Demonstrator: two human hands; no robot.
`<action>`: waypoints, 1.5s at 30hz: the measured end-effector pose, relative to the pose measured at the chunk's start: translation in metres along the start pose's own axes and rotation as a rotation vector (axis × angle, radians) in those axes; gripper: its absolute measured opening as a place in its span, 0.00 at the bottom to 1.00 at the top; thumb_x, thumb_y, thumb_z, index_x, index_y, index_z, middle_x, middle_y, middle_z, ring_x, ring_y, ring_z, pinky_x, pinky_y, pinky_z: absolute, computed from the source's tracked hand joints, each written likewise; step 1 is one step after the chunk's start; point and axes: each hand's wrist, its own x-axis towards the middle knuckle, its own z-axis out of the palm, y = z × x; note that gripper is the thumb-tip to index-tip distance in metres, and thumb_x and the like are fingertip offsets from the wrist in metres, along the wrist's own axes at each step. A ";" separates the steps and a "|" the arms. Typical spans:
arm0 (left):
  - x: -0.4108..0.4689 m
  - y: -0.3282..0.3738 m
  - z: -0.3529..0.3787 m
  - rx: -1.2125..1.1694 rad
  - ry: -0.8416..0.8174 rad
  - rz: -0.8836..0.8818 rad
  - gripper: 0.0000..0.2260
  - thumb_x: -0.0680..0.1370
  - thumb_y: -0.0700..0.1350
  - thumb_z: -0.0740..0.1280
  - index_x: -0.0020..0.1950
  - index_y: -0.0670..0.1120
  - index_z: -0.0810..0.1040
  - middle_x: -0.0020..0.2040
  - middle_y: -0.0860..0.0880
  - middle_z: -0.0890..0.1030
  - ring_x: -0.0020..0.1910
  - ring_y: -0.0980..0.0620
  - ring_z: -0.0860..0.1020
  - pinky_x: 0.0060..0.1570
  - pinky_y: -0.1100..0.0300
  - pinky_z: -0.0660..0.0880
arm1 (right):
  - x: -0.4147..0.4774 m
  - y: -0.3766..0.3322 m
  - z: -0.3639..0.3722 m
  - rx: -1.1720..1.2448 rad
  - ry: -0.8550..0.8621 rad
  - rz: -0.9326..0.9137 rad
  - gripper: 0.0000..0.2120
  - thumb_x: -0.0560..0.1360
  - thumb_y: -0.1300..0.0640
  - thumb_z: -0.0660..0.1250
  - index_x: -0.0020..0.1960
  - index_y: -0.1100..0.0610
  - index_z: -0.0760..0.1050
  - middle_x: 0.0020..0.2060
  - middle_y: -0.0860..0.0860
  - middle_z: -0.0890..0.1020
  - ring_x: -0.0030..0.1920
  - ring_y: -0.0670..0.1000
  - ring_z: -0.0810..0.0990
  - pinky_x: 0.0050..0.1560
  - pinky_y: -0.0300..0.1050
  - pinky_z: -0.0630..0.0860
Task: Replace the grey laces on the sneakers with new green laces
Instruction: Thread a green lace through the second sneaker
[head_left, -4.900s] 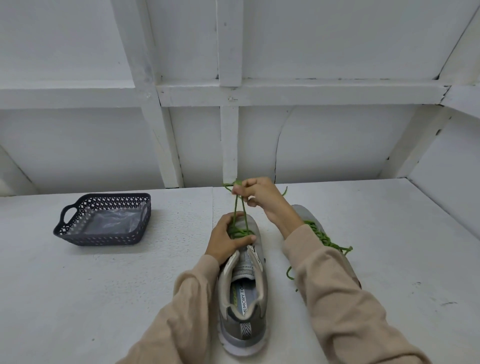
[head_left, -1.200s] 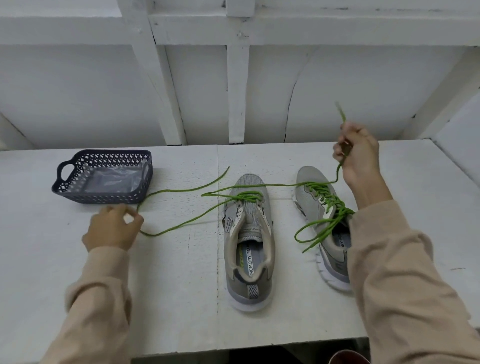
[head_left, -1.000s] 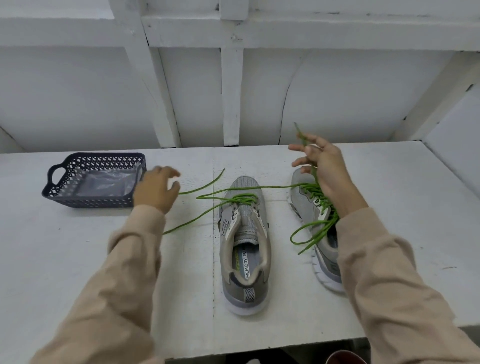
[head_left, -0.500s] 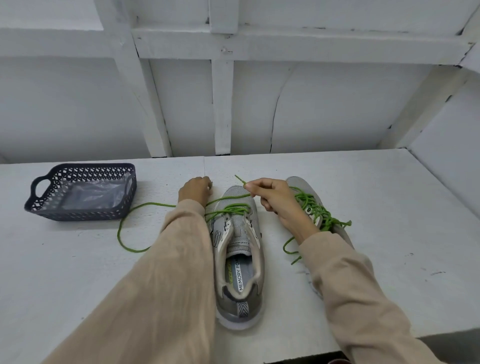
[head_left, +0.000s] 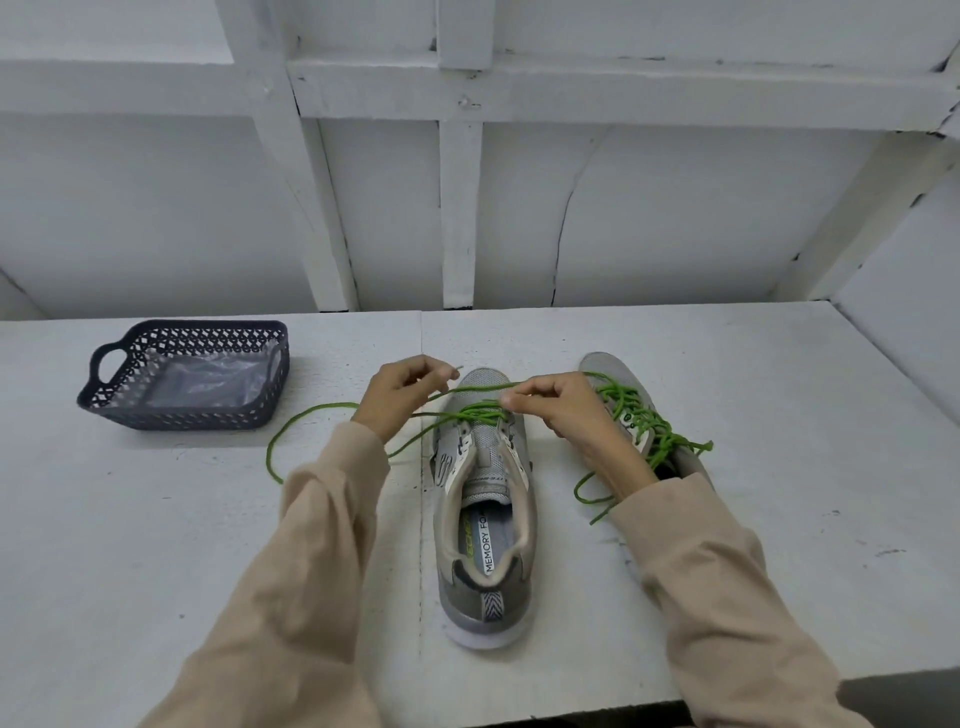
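L hand (head_left: 397, 397) pinches green lace (head_left: 322, 408) end | R hand (head_left: 563, 410) pinches lace over sneaker (head_left: 485, 525) | basket (head_left: 176, 415) — clear plastic (head_left: 202, 382) inside

Basket: a dark grey rectangular plastic basket (head_left: 182, 415) with lattice walls and a cut-out handle at its left end stood upright on the far left of the table.
Liner: a crumpled clear plastic sheet (head_left: 202, 379) lay inside the basket, covering its floor.
Table: a white, rough-textured flat tabletop (head_left: 156, 545) carried the basket; a straight seam (head_left: 421, 338) ran front to back near its middle.
Wall: a white painted panelled wall (head_left: 675, 218) rose directly behind the table, framed by a horizontal rail, an upright batten (head_left: 460, 208) and slanted battens.
Crack: a thin dark curved crack (head_left: 563, 223) ran down the panel right of the upright batten.
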 end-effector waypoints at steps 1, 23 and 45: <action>-0.008 -0.002 0.000 0.014 -0.032 0.023 0.06 0.79 0.42 0.67 0.44 0.46 0.81 0.38 0.52 0.80 0.31 0.65 0.73 0.35 0.73 0.68 | -0.001 0.001 -0.001 -0.018 -0.007 -0.010 0.07 0.74 0.67 0.70 0.50 0.69 0.81 0.24 0.40 0.78 0.22 0.35 0.72 0.28 0.26 0.67; -0.043 -0.016 0.001 0.312 -0.016 0.027 0.08 0.73 0.44 0.74 0.41 0.58 0.83 0.45 0.50 0.85 0.28 0.58 0.67 0.40 0.61 0.72 | -0.011 0.012 -0.011 -0.299 0.003 0.062 0.07 0.74 0.65 0.66 0.37 0.58 0.76 0.31 0.51 0.79 0.27 0.52 0.78 0.23 0.37 0.66; -0.041 0.009 0.012 0.839 0.024 0.117 0.05 0.74 0.49 0.69 0.47 0.57 0.84 0.44 0.56 0.80 0.45 0.50 0.76 0.40 0.58 0.69 | -0.006 0.019 0.011 -0.548 0.053 0.005 0.09 0.70 0.54 0.70 0.31 0.50 0.76 0.30 0.50 0.82 0.33 0.53 0.82 0.43 0.51 0.81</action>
